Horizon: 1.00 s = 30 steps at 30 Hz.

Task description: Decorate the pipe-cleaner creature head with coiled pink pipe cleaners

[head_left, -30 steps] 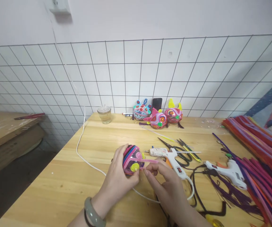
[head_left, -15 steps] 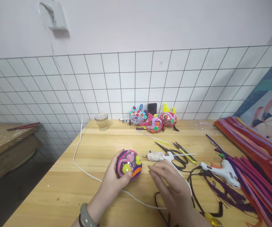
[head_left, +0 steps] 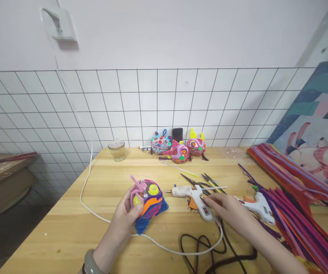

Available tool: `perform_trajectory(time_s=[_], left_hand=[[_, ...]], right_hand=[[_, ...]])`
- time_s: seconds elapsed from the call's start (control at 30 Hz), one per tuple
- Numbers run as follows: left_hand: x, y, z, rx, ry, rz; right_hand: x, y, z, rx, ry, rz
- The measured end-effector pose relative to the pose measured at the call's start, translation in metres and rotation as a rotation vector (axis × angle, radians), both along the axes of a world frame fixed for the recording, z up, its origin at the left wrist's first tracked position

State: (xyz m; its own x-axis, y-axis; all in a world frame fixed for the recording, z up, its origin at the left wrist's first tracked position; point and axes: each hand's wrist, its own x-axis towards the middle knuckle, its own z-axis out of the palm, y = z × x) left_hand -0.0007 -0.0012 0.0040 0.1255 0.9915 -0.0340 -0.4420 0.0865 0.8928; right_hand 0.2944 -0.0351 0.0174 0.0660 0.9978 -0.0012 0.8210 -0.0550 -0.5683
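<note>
Newly turned, the ball (head_left: pixel 150 199) juts from the clasping left hand (head_left: pixel 125 214); the half-curled right hand (head_left: pixel 223 205) perhaps touches the glue gun (head_left: pixel 197 195).

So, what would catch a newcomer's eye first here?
Probably the bright round ornament with blue fins, held in the left hand over the table. Next come three colorful ornaments at the back, before the tiled wall, and the fuzzy strips along the right side. The right hand is at a white glue gun.

Before us the table (head_left: pixel 67 239), cup (head_left: pixel 116 152) back left, phone (head_left: pixel 177 134) behind toys (head_left: pixel 179 153), scissors (head_left: pixel 190 180) behind left glue gun (head_left: pixel 197 195), pipe cleaners (head_left: pixel 300 222) to our right
</note>
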Motion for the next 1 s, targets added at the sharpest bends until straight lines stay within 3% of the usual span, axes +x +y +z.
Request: perform_trajectory(time_s=[0.17,0.37,0.53,0.7,0.77,1.0], left_hand=[[-0.001,0.001,0.0,-0.001,0.006,0.045],[-0.006,0.006,0.001,0.017,-0.011,0.05],[-0.006,0.004,0.0,0.036,-0.039,-0.03],[-0.004,0.002,-0.005,0.065,-0.022,-0.074],[-0.003,0.002,-0.004,0.089,0.004,-0.078],[-0.001,0.0,0.0,0.143,0.137,-0.084]], right_hand=[[-0.019,0.002,-0.015,-0.033,-0.16,-0.065],[-0.016,0.015,-0.031,-0.118,-0.102,-0.077],[-0.002,0.01,-0.021,-0.162,0.138,-0.009],[-0.004,-0.007,-0.001,0.04,0.643,-0.038],[-0.01,-0.013,0.003,0.022,0.791,0.002],[-0.037,-0.037,0.003,-0.091,0.8,0.065]])
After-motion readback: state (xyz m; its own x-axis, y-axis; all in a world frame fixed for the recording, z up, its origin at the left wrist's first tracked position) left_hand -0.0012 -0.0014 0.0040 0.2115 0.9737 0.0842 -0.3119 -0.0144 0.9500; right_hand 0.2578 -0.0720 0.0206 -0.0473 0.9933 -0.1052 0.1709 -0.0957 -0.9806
